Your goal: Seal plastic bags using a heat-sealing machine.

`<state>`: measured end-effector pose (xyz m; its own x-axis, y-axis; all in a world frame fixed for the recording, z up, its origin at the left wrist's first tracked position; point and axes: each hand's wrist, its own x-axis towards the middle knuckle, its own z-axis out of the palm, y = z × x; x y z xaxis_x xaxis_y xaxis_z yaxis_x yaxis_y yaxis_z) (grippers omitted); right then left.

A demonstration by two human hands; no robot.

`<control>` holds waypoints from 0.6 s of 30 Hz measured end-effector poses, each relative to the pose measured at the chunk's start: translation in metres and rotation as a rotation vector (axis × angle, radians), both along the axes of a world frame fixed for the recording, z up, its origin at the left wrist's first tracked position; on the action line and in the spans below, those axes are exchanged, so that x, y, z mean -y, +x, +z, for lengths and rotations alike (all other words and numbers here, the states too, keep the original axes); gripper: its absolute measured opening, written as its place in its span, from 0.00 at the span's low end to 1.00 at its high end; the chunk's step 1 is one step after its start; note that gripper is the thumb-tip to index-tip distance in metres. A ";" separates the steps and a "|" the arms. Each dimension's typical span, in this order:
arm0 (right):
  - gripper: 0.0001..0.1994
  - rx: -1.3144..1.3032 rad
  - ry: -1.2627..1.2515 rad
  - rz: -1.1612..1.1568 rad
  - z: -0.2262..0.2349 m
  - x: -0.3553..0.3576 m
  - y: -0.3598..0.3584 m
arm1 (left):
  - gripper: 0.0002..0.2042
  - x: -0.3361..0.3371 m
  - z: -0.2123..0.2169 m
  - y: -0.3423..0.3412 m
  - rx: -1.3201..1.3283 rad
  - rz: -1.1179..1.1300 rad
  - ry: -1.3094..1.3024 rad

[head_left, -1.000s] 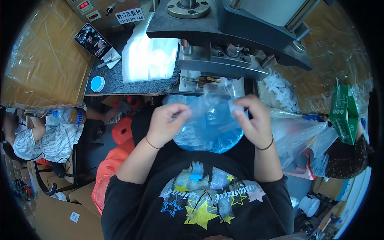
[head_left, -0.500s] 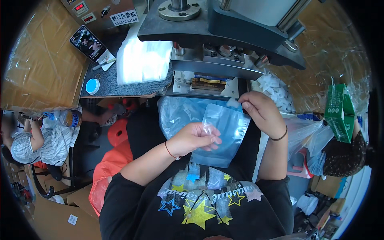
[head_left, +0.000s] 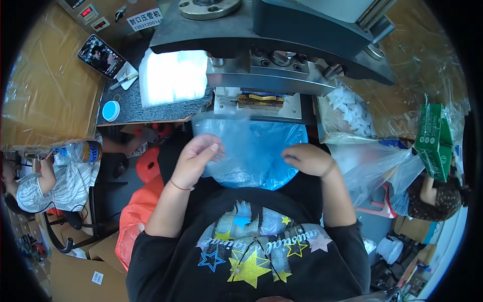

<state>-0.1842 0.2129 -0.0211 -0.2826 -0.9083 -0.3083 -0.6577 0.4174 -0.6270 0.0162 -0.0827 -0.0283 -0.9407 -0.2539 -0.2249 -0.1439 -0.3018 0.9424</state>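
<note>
A clear plastic pouch (head_left: 229, 132), smeared by motion, hangs in front of the press at the top of a blue plastic bag (head_left: 282, 168). My left hand (head_left: 198, 155) is at its lower left edge, thumb and fingers curled around that side. The bag lies over my lap and has crumpled clear plastic in it. Over the bag's right side, my right hand (head_left: 309, 160) is closed with its fingertips together. Those fingers are blurred, and anything between them cannot be made out.
A press (head_left: 271, 80) stands ahead, with a metal bar over its base. Left of it lie a stack of clear pouches (head_left: 173, 78), a phone (head_left: 100, 56) and a round blue-topped tub (head_left: 110, 110). Small white pieces (head_left: 349, 108) fill a tray at right, near a green box (head_left: 432, 143). Other people sit at both sides.
The clear pouch and my left hand have moved left and upward. My right hand has drawn down and left from the pouch's upper corner. The blue bag underneath is now more exposed.
</note>
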 end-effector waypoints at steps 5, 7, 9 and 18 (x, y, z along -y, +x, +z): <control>0.13 -0.269 -0.017 0.000 -0.219 0.081 -0.009 | 0.11 -0.028 -0.088 -0.014 -0.014 -0.064 0.111; 0.19 -0.021 0.452 -0.311 -0.302 0.120 -0.025 | 0.15 -0.038 -0.142 -0.013 0.106 -0.049 -0.037; 0.19 -0.323 0.073 -0.204 -0.378 0.095 -0.037 | 0.16 -0.044 -0.163 -0.013 0.126 -0.205 -0.025; 0.18 -0.373 -0.078 -0.035 -0.399 0.117 0.009 | 0.11 -0.035 -0.189 -0.003 0.075 -0.245 -0.103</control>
